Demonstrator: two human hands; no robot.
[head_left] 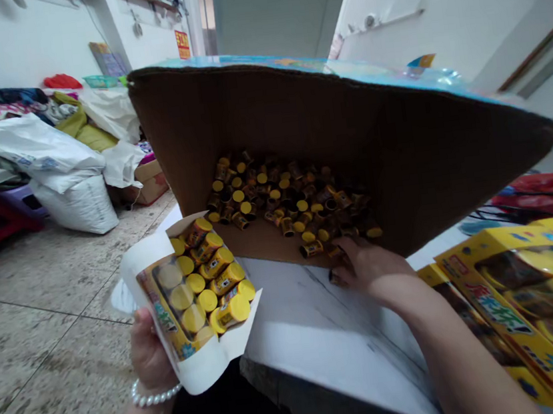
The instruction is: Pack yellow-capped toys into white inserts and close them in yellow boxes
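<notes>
Left hand [148, 354]: gripping small open box [194, 297], half-full of yellow-capped tubes [213, 268]
Right hand [369, 266]: fingers curled in loose tubes [285, 199], inside big carton [349, 137]

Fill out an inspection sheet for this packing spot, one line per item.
Surface: white table, bare patch in front of the carton.
Job's things: cardboard carton tipped on its side, loose small yellow-capped tubes heaped inside; small open box partly filled with tubes.
Clutter: yellow window boxes stacked at right.
Hands: left hand holds the small open box; right hand reaches into the tubes at the carton's mouth.
Cables: dark cords by a red bag.
Surroundings: speckled floor, white sacks, piled cloth.
</notes>
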